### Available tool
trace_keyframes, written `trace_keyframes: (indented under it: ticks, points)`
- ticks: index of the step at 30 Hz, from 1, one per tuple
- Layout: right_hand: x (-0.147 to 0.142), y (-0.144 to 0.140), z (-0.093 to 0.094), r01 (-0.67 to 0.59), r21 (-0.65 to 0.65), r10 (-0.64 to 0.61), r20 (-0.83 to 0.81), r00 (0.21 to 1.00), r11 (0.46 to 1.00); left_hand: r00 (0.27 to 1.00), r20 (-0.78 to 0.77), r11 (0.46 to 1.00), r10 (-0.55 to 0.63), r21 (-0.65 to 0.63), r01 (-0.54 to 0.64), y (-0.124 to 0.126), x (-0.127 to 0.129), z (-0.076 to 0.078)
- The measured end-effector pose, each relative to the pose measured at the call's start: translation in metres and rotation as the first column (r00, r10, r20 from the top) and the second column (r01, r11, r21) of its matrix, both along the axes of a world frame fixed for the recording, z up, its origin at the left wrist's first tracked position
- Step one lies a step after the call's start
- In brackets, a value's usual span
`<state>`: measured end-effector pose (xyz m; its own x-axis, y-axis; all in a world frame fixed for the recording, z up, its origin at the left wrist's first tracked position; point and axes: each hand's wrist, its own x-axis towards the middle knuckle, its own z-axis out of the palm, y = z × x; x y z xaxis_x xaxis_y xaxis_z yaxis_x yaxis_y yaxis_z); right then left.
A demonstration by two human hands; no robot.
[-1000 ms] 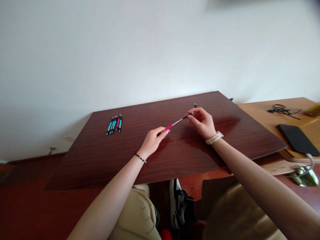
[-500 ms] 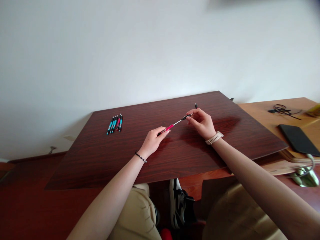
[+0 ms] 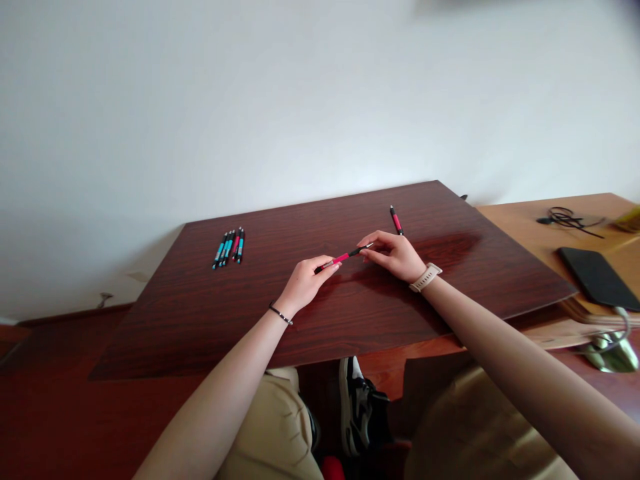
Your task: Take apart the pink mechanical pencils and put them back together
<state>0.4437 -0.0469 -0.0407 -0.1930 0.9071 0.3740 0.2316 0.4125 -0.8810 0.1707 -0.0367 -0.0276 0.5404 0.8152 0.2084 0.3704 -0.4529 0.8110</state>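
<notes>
My left hand (image 3: pixel 313 279) is closed around the pink barrel of a pen (image 3: pixel 341 259), held tilted above the table. At the pen's other end, my right hand (image 3: pixel 393 255) pinches the black grip section near the silver tip. The grip now meets the barrel, and no white refill shows between them. Beyond my right hand, a second pink and black pen (image 3: pixel 396 219) lies on the dark wood table (image 3: pixel 280 320). A row of several pens (image 3: pixel 229 249), mostly turquoise and black with a pink one among them, lies at the table's left side.
A lighter wooden table (image 3: pixel 525 220) adjoins on the right. On it are a black phone (image 3: pixel 597 277) with a white cable, a coiled black cord (image 3: pixel 565 219) and a yellow item (image 3: pixel 630 220). A white wall (image 3: pixel 300 100) rises behind the tables.
My right hand has moved left toward my left hand, bringing the black grip up against the pink barrel and covering the white refill. The pen lying behind it now shows more fully.
</notes>
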Motion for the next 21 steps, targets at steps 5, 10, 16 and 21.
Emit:
trace_keyframes:
  ticks: [5,10,16,21]
  points:
    - [0.0005,0.0006,-0.0029,-0.021,-0.011,0.021,0.021,1.000,1.000,1.000,-0.018,1.000,-0.025,-0.013,0.024,-0.0009,-0.0011,0.0011]
    - [-0.0015,-0.0023,-0.0008,-0.083,-0.088,0.084,0.013,0.996,0.993,0.999,-0.025,1.000,-0.023,-0.005,0.023,-0.0012,-0.0019,0.0017]
    - [-0.0037,-0.0039,0.0047,-0.082,-0.135,0.097,0.108,0.989,0.987,0.999,-0.026,1.000,-0.023,-0.001,0.023,-0.0019,-0.0007,0.0016]
    - [-0.0029,0.0000,0.0028,-0.047,-0.091,0.058,0.117,0.991,0.995,0.994,0.077,0.996,0.082,-0.024,-0.081,0.0030,-0.0011,-0.0005]
